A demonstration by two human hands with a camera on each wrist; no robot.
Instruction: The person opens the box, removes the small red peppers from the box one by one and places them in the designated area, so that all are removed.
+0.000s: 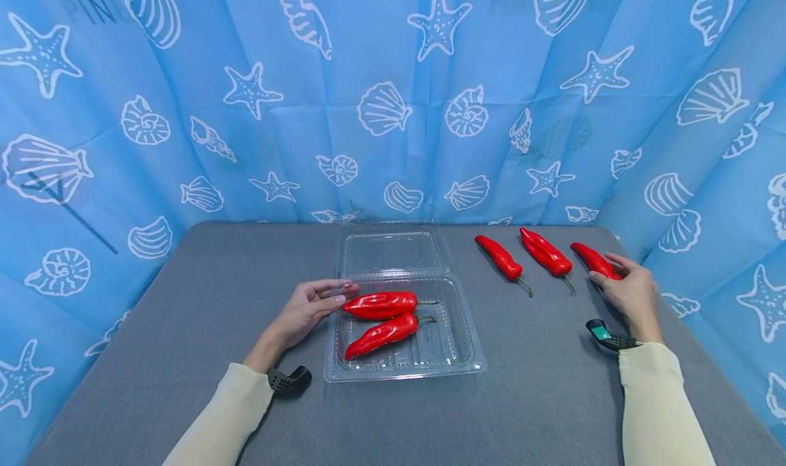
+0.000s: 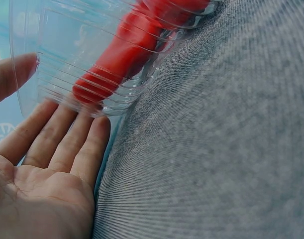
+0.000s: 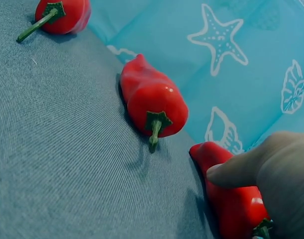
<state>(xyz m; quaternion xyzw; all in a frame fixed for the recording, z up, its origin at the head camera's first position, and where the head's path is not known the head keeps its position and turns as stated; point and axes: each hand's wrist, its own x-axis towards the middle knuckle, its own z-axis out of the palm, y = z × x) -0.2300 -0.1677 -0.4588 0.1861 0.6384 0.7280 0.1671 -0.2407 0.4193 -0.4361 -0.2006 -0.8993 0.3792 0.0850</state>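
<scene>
A clear plastic clamshell container (image 1: 467, 346) stands with its lid folded back, and two long red peppers (image 1: 382, 335) lie in its base. My left hand (image 1: 301, 314) is at the container's left wall. In the left wrist view, the straight fingers (image 2: 62, 137) lie against its ribbed side, with the thumb (image 2: 15, 77) up by the rim. Far to the right, my right hand (image 1: 632, 292) holds another red pepper (image 1: 591, 258) between thumb and fingers. The right wrist view shows the thumb laid on this pepper (image 3: 231, 204), which is low at the table surface; part is hidden by the hand.
Two more red peppers, one nearer the container (image 1: 499, 258) and one beside the right hand (image 1: 545, 252), lie on the grey-covered table (image 1: 528, 398) with their green stems toward me. Behind the table hangs a blue curtain (image 1: 393, 166) printed with shells and starfish. The lid (image 1: 393, 251) lies toward the curtain.
</scene>
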